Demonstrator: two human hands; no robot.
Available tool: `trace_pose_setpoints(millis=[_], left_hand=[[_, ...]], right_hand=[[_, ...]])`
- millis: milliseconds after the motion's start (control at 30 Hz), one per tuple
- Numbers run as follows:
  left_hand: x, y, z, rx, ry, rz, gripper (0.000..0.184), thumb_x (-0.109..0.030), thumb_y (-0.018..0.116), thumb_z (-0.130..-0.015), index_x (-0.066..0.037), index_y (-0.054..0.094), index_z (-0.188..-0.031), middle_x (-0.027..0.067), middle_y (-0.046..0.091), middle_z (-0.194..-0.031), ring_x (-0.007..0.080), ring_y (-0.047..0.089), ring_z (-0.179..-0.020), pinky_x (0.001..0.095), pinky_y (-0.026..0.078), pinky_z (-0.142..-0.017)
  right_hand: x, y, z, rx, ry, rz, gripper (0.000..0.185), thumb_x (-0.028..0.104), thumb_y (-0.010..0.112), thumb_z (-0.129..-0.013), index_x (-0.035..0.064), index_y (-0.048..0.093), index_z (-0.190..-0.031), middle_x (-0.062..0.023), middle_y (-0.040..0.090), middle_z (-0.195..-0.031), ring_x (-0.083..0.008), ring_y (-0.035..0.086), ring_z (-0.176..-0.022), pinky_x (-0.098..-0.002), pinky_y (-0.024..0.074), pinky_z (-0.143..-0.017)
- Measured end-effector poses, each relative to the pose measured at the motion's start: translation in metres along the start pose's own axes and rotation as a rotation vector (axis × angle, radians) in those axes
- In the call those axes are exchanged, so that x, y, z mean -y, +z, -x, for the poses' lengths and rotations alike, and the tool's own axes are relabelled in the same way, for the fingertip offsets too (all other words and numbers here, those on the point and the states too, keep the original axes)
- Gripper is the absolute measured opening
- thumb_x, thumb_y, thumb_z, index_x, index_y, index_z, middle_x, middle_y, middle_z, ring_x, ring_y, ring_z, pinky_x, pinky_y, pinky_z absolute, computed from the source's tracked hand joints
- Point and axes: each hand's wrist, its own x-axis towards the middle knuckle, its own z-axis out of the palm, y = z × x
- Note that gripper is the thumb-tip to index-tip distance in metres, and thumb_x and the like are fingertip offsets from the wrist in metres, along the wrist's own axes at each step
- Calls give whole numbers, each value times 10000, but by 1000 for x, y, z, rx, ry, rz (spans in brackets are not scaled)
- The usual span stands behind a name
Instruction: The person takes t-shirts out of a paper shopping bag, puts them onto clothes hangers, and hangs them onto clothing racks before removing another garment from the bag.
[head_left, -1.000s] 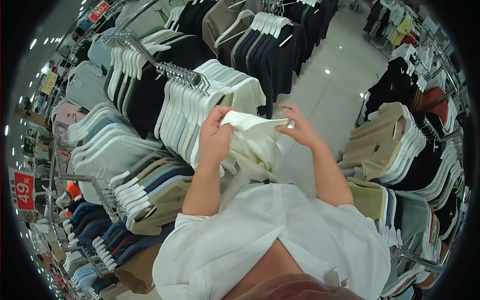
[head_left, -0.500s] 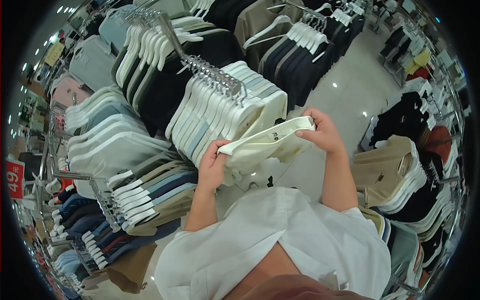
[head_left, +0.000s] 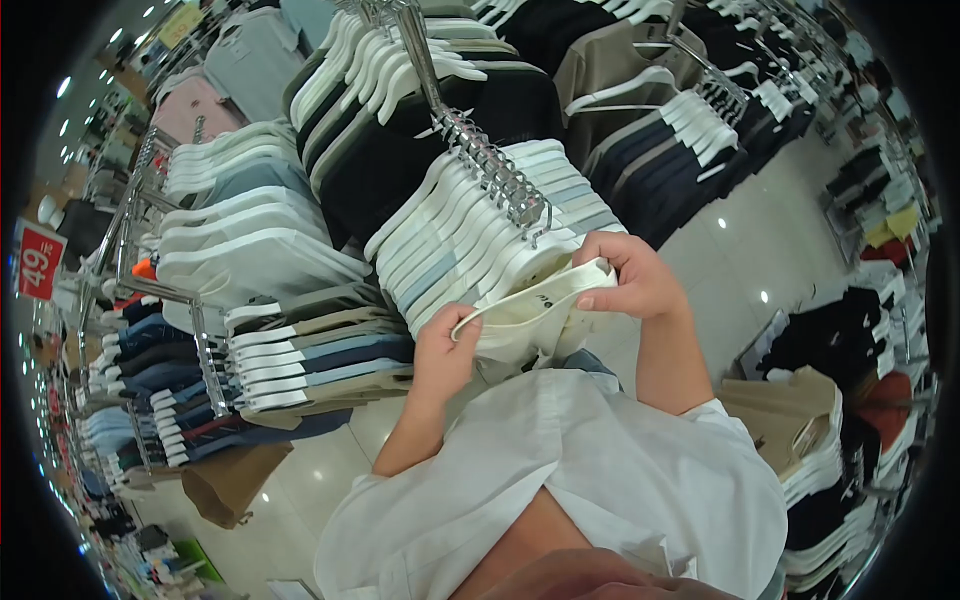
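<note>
A cream T-shirt (head_left: 520,335) hangs between my two hands, with small dark print showing inside its neckline. My left hand (head_left: 443,352) pinches one end of the neckline, fingers closed over the cloth. At the other end, my right hand (head_left: 636,282) grips the edge between thumb and curled fingers. The lower part of the shirt drops down in front of my white top and is partly hidden. Just beyond my hands, a row of white hangers (head_left: 420,240) carries white, cream and pale blue shirts on a metal rail (head_left: 490,165).
To the left, pale shirts (head_left: 270,265) and folded-looking darker garments (head_left: 330,360) hang on a metal rack (head_left: 205,350). A red price sign (head_left: 40,260) stands at far left. Beige shirts (head_left: 785,415) hang at right. Navy shirts (head_left: 650,170) hang behind, beside a tiled floor (head_left: 765,225).
The view has turned and shifted, so the racks sit differently in it. My hands are a little closer together, and the T-shirt's neckline hangs slacker. Both hands keep their hold.
</note>
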Motion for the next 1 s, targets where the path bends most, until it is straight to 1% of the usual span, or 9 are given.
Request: trace_pose_setpoints(millis=[100, 200, 233, 400, 433, 533, 633, 767, 1000], left_hand=[[-9, 1, -4, -106, 35, -109, 100, -69, 678, -915, -6, 701, -988, 116, 669, -904, 238, 649, -807, 319, 511, -749], [-20, 7, -1, -144, 147, -501, 109, -28, 675, -892, 18, 690, -990, 105, 669, -864, 187, 638, -818, 304, 497, -779], [-26, 11, 1, -193, 46, -488, 110, -25, 672, -898, 18, 695, -997, 100, 680, -883, 177, 642, -835, 302, 499, -781], [-40, 33, 9, -401, -291, -130, 125, -23, 658, -944, 4, 730, -1043, 62, 717, -965, 106, 642, -841, 266, 500, -709], [-46, 41, 8, -447, -243, -45, 155, 3, 615, -985, 23, 726, -1092, 50, 730, -1018, 67, 628, -900, 232, 493, -755], [-46, 68, 10, -633, -163, 204, 185, 9, 590, -1004, 36, 707, -1145, 49, 726, -1056, 91, 647, -931, 224, 494, -812], [-54, 91, 15, -753, -123, 352, 236, 2, 578, -1013, 30, 688, -1220, 63, 721, -1099, 113, 656, -982, 230, 491, -869], [-71, 117, 23, -871, -140, 307, 277, 2, 549, -1019, 24, 680, -1262, 84, 706, -1177, 135, 643, -1091, 256, 479, -963], [-89, 144, 42, -1086, -88, 278, 321, -3, 539, -1031, 25, 647, -1332, 114, 669, -1306, 165, 621, -1202, 288, 457, -1053]], right_hand=[[4, -22, -18, 156, -34, 106, 257, 117, 876, -830, 36, 651, -924, -7, 651, -847, -94, 582, -746, -266, 444, -652], [0, -47, -30, 305, -89, 228, 255, 125, 875, -828, 32, 650, -904, -37, 665, -830, -140, 605, -726, -282, 453, -650], [1, -55, -33, 366, -81, 223, 253, 130, 869, -831, 30, 648, -902, -57, 669, -807, -176, 620, -720, -297, 458, -644], [-11, -94, -43, 557, 19, 278, 228, 152, 851, -855, 36, 667, -920, -54, 664, -786, -172, 624, -719, -320, 465, -638], [-14, -100, -46, 609, 37, 302, 222, 157, 846, -861, 36, 672, -925, -53, 661, -780, -170, 625, -720, -324, 466, -635], [-14, -113, -58, 762, 153, 421, 204, 157, 828, -875, 31, 693, -959, -50, 693, -833, -156, 636, -771, -311, 493, -695], [-55, -126, -74, 630, 47, 122, 190, 168, 791, -909, 26, 709, -1005, -35, 719, -906, -135, 638, -841, -295, 514, -793], [-109, -136, -138, 144, 98, 305, 263, 238, 691, -983, 32, 715, -1145, -95, 739, -1047, -200, 686, -955, -349, 535, -870], [-189, -122, -238, 190, -72, 518, 377, 296, 629, -1016, 32, 695, -1278, -202, 728, -1189, -358, 700, -1074, -407, 528, -985]])
